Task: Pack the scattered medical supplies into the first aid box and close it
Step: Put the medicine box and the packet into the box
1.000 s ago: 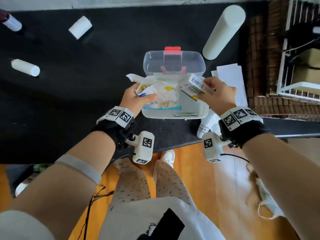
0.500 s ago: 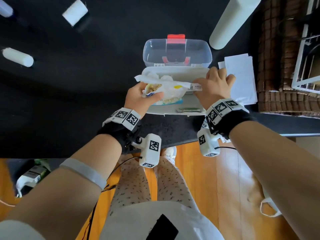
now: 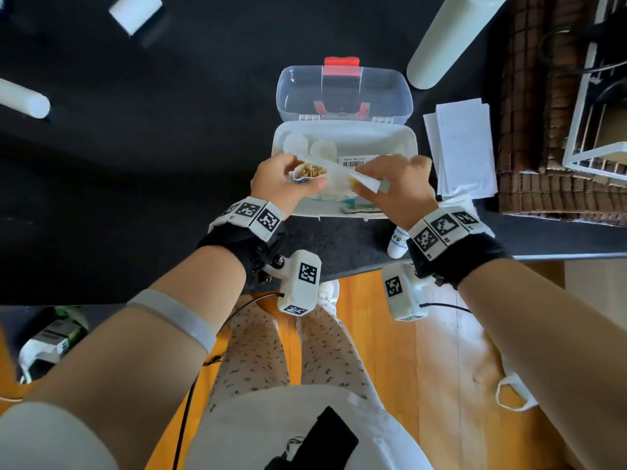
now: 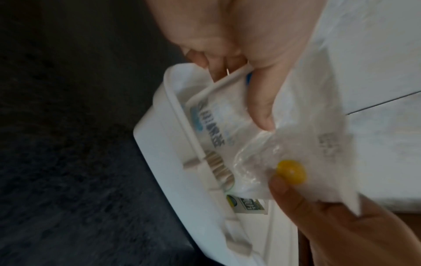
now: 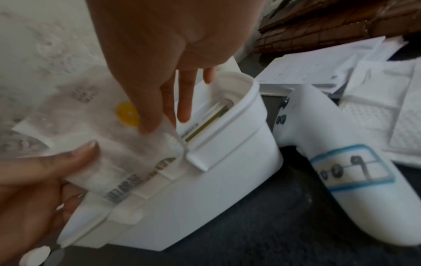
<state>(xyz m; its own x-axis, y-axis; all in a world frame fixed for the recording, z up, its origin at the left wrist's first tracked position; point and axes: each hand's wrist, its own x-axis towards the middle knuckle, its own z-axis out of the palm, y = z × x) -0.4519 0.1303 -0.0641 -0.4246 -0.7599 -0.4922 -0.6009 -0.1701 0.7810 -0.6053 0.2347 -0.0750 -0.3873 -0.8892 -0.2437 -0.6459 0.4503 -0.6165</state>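
The white first aid box [image 3: 400,137] stands open on the black table, its clear lid [image 3: 342,93] with a red latch tipped back. Inside lie white rolls [image 3: 322,149] and a barcoded carton [image 3: 354,161]. A clear bag of cotton swabs [image 3: 334,179] with a yellow dot [image 4: 290,171] hangs over the box's front half. My left hand [image 3: 302,174] grips its left end. My right hand [image 3: 364,179] pinches its right corner. In the right wrist view the bag [image 5: 114,136] lies across the box rim [image 5: 239,115], with a right fingertip [image 5: 148,126] pressing it.
A white handheld device [image 5: 341,162] lies right of the box at the table's edge [image 3: 543,256]. Papers [image 3: 461,147] sit further right, beside a brown mat [image 3: 529,113] and wire rack [image 3: 597,96]. A big white cylinder [image 3: 451,35], a roll [image 3: 135,8] and a tube [image 3: 23,100] lie farther off.
My right hand lowered the barcoded carton into the box, let it go and took the bag's right corner. My left hand kept hold of the bag.
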